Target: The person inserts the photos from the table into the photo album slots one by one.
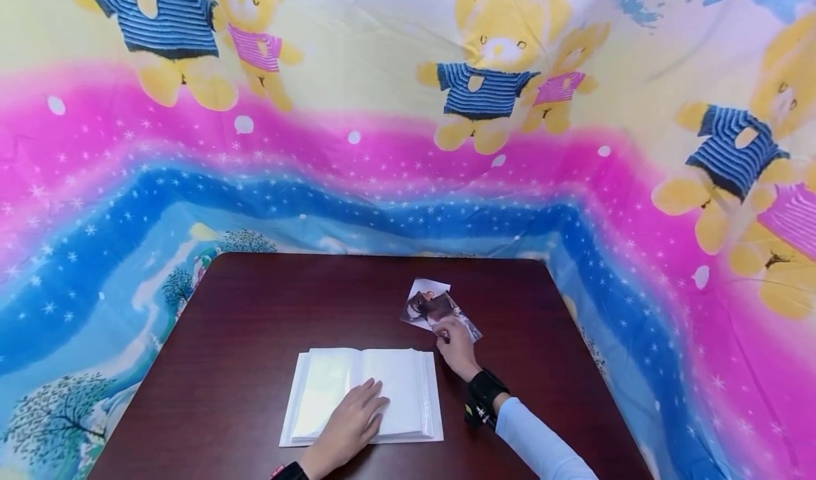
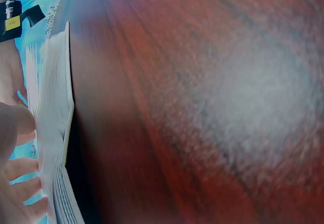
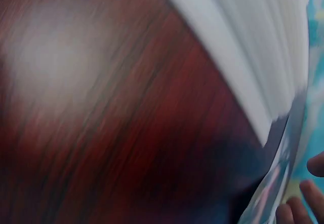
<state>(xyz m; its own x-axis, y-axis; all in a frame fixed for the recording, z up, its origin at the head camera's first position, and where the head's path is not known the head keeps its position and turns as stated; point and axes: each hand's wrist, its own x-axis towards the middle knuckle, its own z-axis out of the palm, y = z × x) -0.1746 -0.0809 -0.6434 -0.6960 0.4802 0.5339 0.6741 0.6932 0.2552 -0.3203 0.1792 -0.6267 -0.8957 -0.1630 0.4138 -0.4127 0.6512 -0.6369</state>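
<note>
An open photo album [image 1: 398, 388] with white, glossy pages lies near the front of the table. My left hand [image 1: 350, 416] rests on its lower middle with fingers extended across the pages. In the left wrist view, the album [image 2: 55, 92] shows edge-on as a thick stack of sleeves, with the fingers [image 2: 25, 188] along it. Past the album's upper right corner lie overlapping photo prints [image 1: 421, 306]. My right hand [image 1: 457, 349] reaches to their near edge, fingertips right at the prints. Thumb and fingers [image 3: 293, 211] stand apart beside a print [image 3: 268, 193] in the right wrist view.
The dark reddish-brown table [image 1: 306, 296] extends around the album and prints. A patterned cloth [image 1: 382, 161] with teddy bears hangs behind it and along both sides. Black straps with small devices [image 1: 484, 395] sit on the wrists.
</note>
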